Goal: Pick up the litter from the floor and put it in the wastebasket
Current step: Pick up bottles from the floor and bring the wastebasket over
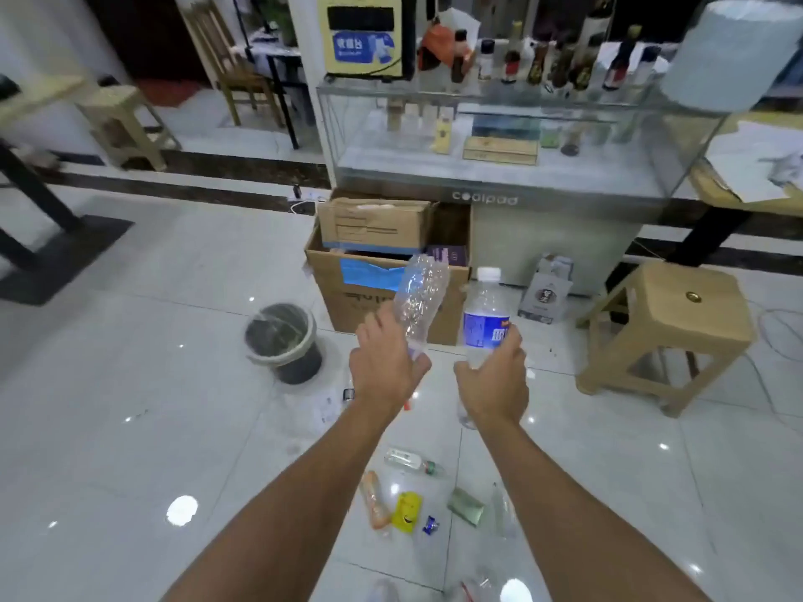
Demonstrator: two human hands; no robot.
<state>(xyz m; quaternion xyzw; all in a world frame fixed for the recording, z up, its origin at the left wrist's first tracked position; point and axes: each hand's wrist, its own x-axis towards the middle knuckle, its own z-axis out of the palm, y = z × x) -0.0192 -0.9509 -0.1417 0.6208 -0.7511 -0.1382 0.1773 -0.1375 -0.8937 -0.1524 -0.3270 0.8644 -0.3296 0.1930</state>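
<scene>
Both arms stretched forward over the white tiled floor [130,449], a bottle in each grip.

Left hand [382,367] wrapped around the neck end of a crushed clear bottle [419,297], fingers pressed together on it; crumpled body sticking up and slightly rightward above the grip, base topmost. Cap end hidden inside the fist.

Right hand [493,382] clamped on the lower part of a water bottle [484,319] with a blue label and white cap, held upright; label and cap clear of the fingers, the bottom showing just below the palm.

Wastebasket [282,341] standing on the floor ahead and to the left of the left hand, well apart from either bottle: dark bucket with a pale rim and a clear liner. Neither bottle above its opening.

More litter lying on the floor between and below the forearms: a small glass bottle [410,461] with a green neck on its side, an orange wrapper [374,501], a yellow packet [407,512] touching or just beside it, a small blue wrapper [430,525], a green sachet [466,506], and a clear bottle [499,508] on its side near the right forearm. Further clear plastic at the bottom edge, too blurred to tell.

Behind the hands, an open cardboard box [347,293]; to the right, a tan plastic stool [669,328]; beyond, a glass display case [499,136] crowded with bottles on top.
</scene>
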